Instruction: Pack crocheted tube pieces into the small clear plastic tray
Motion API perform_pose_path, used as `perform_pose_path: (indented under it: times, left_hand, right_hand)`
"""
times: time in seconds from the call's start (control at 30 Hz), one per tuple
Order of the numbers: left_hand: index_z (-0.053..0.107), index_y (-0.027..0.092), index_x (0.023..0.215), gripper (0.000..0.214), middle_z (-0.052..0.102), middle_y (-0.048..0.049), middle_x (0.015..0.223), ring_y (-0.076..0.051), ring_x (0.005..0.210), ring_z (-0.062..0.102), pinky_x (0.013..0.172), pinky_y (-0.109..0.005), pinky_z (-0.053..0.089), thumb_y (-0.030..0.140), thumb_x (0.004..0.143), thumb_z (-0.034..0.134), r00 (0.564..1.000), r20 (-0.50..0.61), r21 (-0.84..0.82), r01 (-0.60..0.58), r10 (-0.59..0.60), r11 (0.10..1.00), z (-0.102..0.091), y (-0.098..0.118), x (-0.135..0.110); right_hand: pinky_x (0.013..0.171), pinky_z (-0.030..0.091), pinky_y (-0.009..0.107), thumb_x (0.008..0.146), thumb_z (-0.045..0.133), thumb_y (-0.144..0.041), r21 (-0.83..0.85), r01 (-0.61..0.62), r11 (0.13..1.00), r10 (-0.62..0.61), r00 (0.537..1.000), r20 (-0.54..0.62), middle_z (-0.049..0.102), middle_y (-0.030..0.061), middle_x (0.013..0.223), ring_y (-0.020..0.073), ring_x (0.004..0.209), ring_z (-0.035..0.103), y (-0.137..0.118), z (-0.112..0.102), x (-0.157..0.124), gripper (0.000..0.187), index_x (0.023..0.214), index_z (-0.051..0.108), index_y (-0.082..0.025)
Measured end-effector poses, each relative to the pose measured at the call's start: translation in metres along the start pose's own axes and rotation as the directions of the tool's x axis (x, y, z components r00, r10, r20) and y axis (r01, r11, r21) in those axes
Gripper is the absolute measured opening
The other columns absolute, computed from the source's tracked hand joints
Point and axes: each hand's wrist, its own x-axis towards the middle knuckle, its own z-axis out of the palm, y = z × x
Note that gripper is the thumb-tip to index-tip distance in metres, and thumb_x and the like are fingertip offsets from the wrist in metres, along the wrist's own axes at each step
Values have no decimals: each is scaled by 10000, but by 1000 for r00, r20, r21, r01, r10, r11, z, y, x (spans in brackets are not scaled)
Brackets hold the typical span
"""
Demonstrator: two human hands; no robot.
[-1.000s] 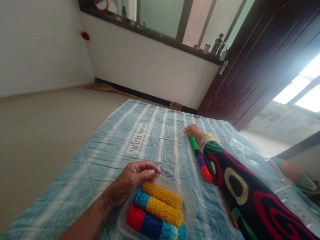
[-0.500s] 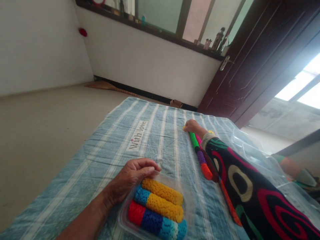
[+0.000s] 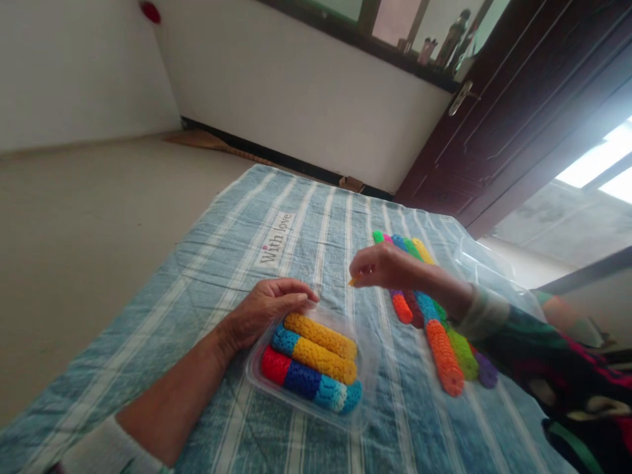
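Note:
In the head view, my left hand [image 3: 269, 308] lies at the far left corner of a clear plastic container [image 3: 253, 372], fingers bent over its rim and thumb against it. Inside lie three thick, textured cylinders: a yellow one [image 3: 320, 334], a blue-and-yellow one [image 3: 316, 357] and a red-and-blue one [image 3: 302, 378]. My right hand [image 3: 380, 266] hovers over the cloth between the container and the loose cylinders. Its fingertips pinch a small yellow piece [image 3: 352, 282], mostly hidden by the fingers.
Several multicoloured cylinders [image 3: 444, 355] lie side by side on the right of the striped blue cloth [image 3: 227, 263], partly behind my right forearm. Clear plastic containers [image 3: 486, 263] stand at the right edge. A dark red door [image 3: 488, 131] is beyond the table.
My right hand has come back from the far end of the loose cylinders toward the container, carrying the small yellow piece. More loose cylinders show now. My left hand stays at the container; the view has shifted.

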Motion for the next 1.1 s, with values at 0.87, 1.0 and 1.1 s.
perform_pose_path:
  times: [0.87,1.0,1.1]
  left_hand:
    - [741,136,818,199,741,-37,724,-138,642,641,626,-241,483,277,686,786,998,38,-5,-39,39,999,3,1,0]
    - [742,141,819,201,741,-35,728,-143,647,644,631,-248,490,281,683,788,998,41,-20,-43,44,999,3,0,0]
    - [747,141,822,202,744,-39,744,-143,655,645,628,-245,487,290,691,785,998,46,-14,-52,52,999,1,-2,1]
  right_hand:
    - [1066,412,508,857,601,-32,-425,362,830,-276,927,253,345,72,1595,353,1495,193,-67,47,-39,183,772,693,-164]
    - [1056,422,503,880,598,-55,-441,372,817,-284,925,253,351,79,1592,348,1489,217,-68,47,-39,188,761,694,-163]
    - [1047,423,510,863,650,-74,-468,395,790,-303,916,262,333,90,1601,367,1490,206,-70,49,-38,153,742,695,-157]
